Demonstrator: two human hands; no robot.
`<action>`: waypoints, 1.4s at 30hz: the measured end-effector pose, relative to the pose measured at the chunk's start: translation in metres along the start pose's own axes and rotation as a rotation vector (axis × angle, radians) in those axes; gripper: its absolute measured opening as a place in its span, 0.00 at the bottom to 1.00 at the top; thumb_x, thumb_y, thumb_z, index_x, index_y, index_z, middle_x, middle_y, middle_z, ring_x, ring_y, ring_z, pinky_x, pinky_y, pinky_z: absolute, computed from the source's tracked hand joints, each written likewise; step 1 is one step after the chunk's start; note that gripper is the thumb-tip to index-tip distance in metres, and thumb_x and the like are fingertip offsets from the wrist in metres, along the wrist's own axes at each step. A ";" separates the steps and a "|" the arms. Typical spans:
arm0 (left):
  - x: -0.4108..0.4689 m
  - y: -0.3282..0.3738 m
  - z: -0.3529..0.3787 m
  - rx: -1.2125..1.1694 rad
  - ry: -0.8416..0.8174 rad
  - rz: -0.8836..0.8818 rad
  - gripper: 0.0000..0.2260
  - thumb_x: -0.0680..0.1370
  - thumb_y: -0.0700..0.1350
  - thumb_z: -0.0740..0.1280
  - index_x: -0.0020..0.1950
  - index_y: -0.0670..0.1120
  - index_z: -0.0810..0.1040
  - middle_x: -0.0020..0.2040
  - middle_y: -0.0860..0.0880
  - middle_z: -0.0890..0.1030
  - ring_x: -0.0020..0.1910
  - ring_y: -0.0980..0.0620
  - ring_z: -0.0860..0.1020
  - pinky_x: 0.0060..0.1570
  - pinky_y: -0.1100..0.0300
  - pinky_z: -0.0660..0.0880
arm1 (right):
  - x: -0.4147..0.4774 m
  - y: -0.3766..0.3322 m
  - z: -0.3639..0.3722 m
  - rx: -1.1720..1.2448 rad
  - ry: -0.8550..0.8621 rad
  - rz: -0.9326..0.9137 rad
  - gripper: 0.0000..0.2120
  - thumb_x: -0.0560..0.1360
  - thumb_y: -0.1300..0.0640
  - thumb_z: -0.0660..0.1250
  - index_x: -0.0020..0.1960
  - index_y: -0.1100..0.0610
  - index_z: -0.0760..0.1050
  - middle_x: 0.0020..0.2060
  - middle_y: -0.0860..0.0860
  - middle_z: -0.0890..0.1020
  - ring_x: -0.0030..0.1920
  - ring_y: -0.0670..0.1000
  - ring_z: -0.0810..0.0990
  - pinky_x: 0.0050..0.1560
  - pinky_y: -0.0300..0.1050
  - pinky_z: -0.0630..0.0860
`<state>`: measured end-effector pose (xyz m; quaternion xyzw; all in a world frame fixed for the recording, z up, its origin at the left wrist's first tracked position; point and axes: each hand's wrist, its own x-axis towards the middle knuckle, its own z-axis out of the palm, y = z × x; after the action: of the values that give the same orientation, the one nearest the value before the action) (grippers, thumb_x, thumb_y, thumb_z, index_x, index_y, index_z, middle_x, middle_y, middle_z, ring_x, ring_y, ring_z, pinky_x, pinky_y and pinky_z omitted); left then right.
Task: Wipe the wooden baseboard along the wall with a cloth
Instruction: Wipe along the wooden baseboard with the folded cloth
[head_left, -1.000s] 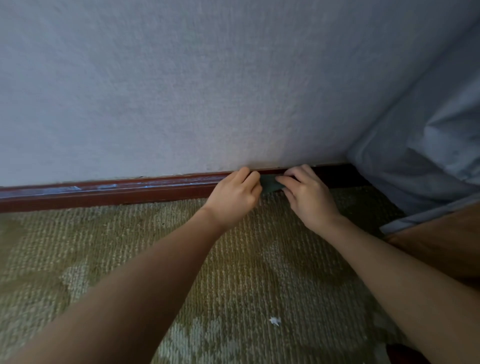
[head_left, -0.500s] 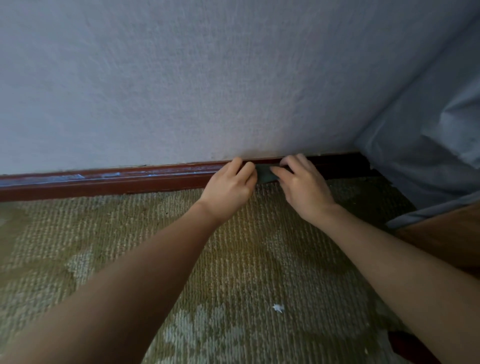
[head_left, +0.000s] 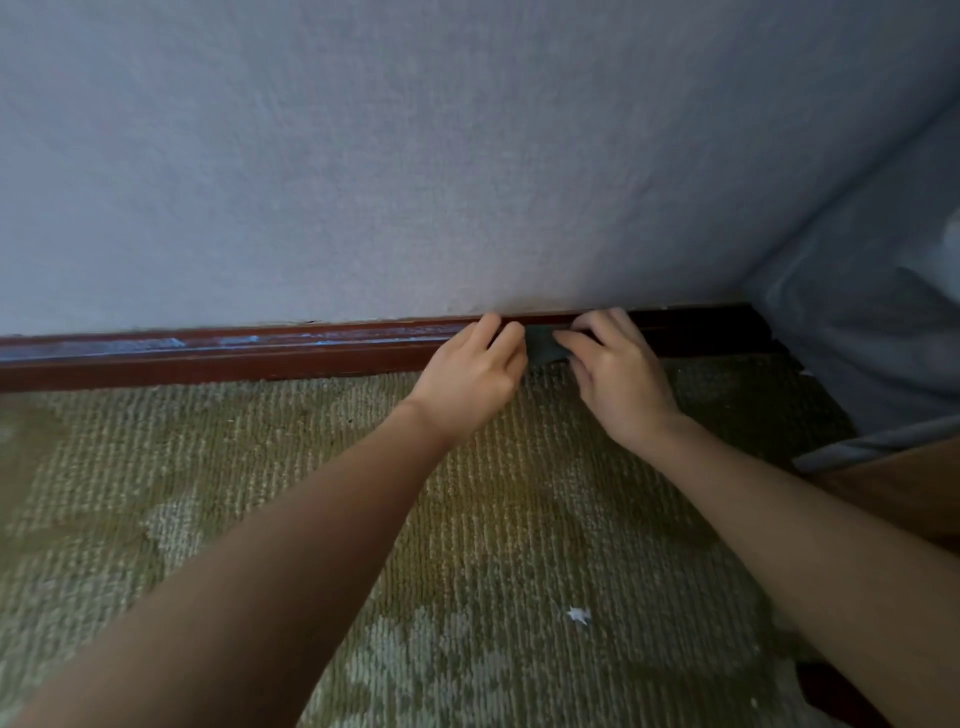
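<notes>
- The dark cloth (head_left: 543, 349) lies pressed against the baseboard (head_left: 260, 353), near its right end.
- Pale bluish smears mark the baseboard left of the cloth, so I judge that long stretch unwiped. The short stretch to the right looks cleaner.
- The left hand (head_left: 470, 379) curls its fingers over the cloth's left edge.
- The right hand (head_left: 618, 374) pinches the right edge with bent fingers.
</notes>
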<state>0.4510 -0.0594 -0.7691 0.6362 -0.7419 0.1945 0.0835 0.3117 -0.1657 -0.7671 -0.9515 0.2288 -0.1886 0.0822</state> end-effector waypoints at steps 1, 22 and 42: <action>-0.002 -0.002 0.000 0.010 0.004 0.007 0.13 0.73 0.36 0.57 0.41 0.37 0.82 0.39 0.43 0.80 0.36 0.45 0.78 0.36 0.57 0.75 | 0.001 -0.003 0.001 -0.001 0.011 0.006 0.13 0.63 0.75 0.71 0.47 0.69 0.80 0.40 0.62 0.79 0.42 0.64 0.78 0.41 0.58 0.78; -0.004 -0.013 -0.006 0.053 -0.087 0.084 0.13 0.72 0.36 0.58 0.43 0.34 0.82 0.39 0.41 0.79 0.35 0.44 0.77 0.34 0.55 0.76 | 0.008 -0.012 -0.002 0.023 -0.039 -0.004 0.07 0.64 0.71 0.70 0.42 0.70 0.80 0.35 0.62 0.79 0.38 0.62 0.79 0.36 0.52 0.77; -0.002 0.017 -0.007 -0.063 -0.068 -0.169 0.13 0.71 0.34 0.58 0.45 0.32 0.81 0.39 0.40 0.80 0.35 0.43 0.79 0.33 0.56 0.77 | -0.005 -0.001 -0.005 0.035 -0.050 -0.034 0.12 0.61 0.75 0.73 0.45 0.69 0.81 0.35 0.61 0.78 0.38 0.62 0.78 0.33 0.52 0.77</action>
<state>0.4343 -0.0531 -0.7666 0.6999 -0.6937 0.1414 0.0944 0.3062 -0.1632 -0.7637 -0.9580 0.2073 -0.1699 0.1015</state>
